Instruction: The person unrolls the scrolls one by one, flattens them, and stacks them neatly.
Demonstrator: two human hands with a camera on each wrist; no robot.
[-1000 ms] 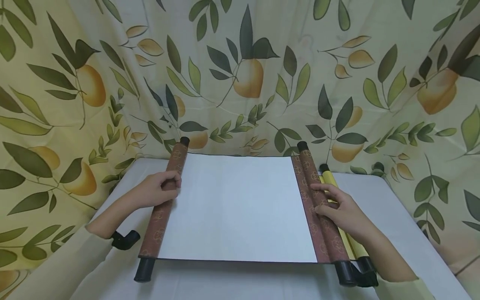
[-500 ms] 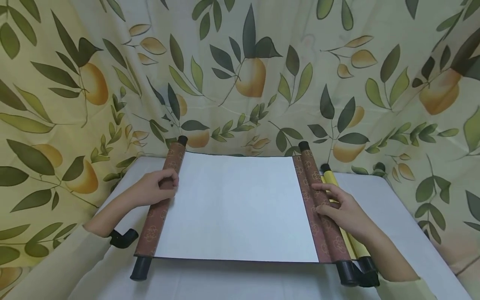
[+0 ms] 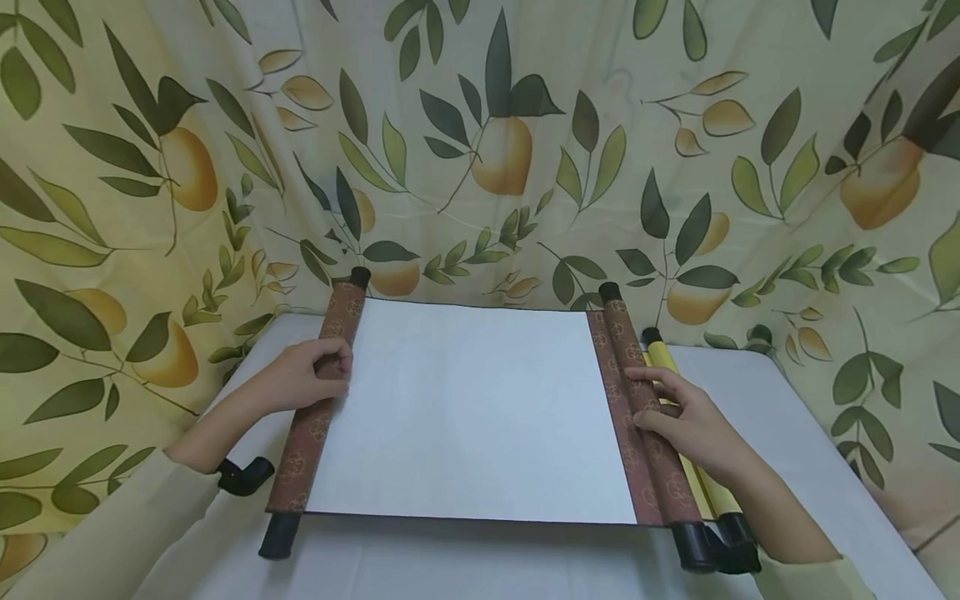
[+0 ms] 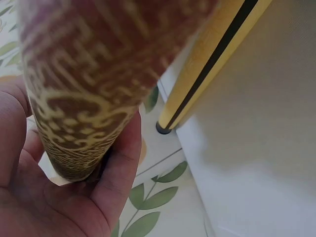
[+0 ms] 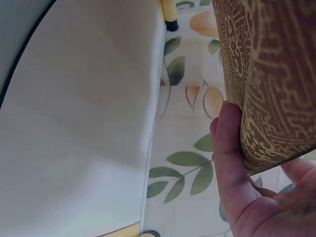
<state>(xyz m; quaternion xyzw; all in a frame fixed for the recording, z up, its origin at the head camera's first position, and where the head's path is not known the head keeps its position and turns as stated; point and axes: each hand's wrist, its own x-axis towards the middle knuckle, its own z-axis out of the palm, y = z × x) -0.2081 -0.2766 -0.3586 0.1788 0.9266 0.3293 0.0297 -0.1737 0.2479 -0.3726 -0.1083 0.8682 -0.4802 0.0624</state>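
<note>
A hanging scroll lies partly unrolled, with a blank white sheet [image 3: 472, 408] between two reddish-brown patterned rolls that have black end knobs. My left hand [image 3: 300, 377] grips the left roll [image 3: 302, 458] around its middle. The right roll [image 3: 663, 475] is held by my right hand [image 3: 693, 425], thumb on the near side and fingers farther up. Close by in the left wrist view, the patterned roll [image 4: 84, 98] sits between thumb and fingers. The right wrist view has the other roll [image 5: 281, 84] in the fingers; part of that hand is cut off.
Beside the right roll, partly behind my right hand, lies a yellow roll [image 3: 662, 357] with black ends. White covers the table [image 3: 757, 408]. A curtain [image 3: 480, 233] printed with leaves and fruit hangs along the back and sides.
My left hand and the left roll have shifted slightly left, and a little more white sheet shows between the rolls. The right hand and right roll stay almost still.
</note>
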